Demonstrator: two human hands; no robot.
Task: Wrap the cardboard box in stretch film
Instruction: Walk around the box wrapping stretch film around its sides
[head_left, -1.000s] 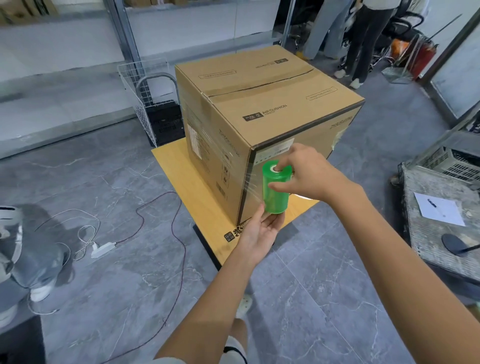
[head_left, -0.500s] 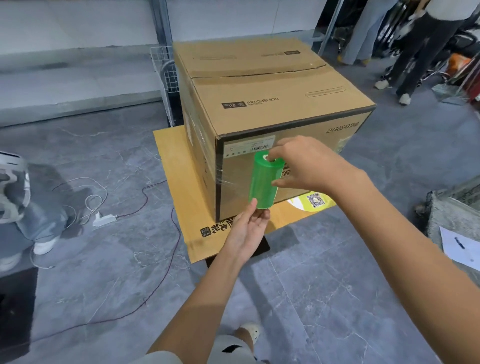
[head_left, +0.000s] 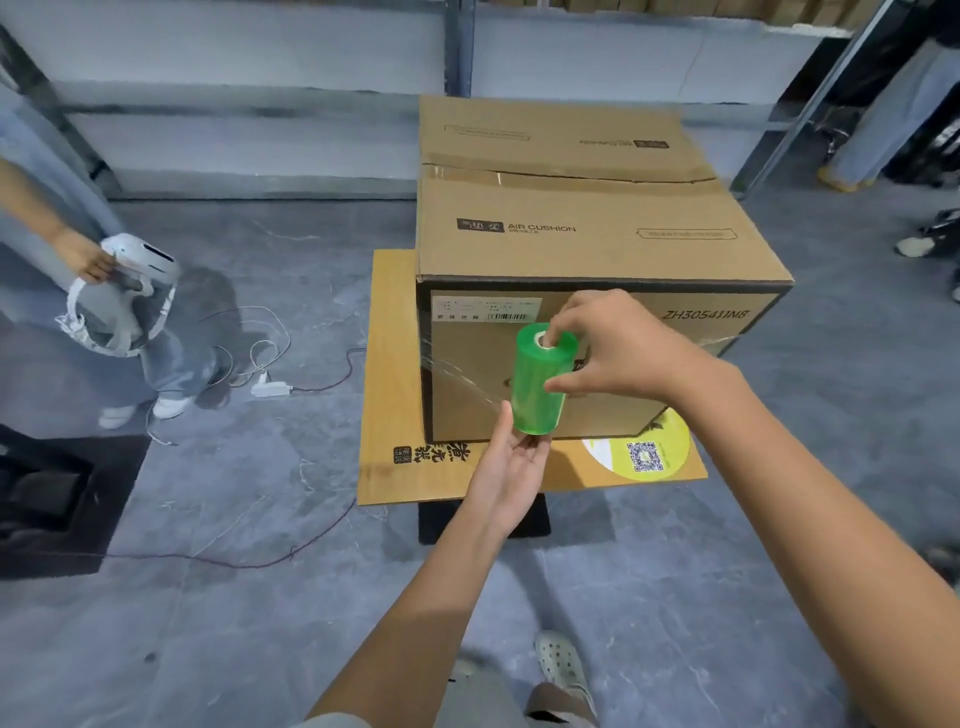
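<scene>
The large brown cardboard box (head_left: 571, 249) printed "AIR CUSHION" stands on a flat yellowish wooden board (head_left: 395, 374). Just in front of the box's near face, toward its left half, an upright green roll of stretch film (head_left: 540, 382) is held between two hands. The right hand (head_left: 618, 348) grasps the roll from above, one finger set into the core at the top and the thumb pressed on the side. The left hand (head_left: 511, 462) lies palm-up beneath it, fingers nearly straight, touching the bottom end. A clear sheet of film (head_left: 457, 374) stretches taut from the roll to the box's near left corner.

This looks like the middle of a pass round the box, with the film being laid across the near face. The next move calls for carrying the roll along that face toward the box's right corner, keeping tension so the film lies flat, and letting the roll turn freely between the fingers.
</scene>
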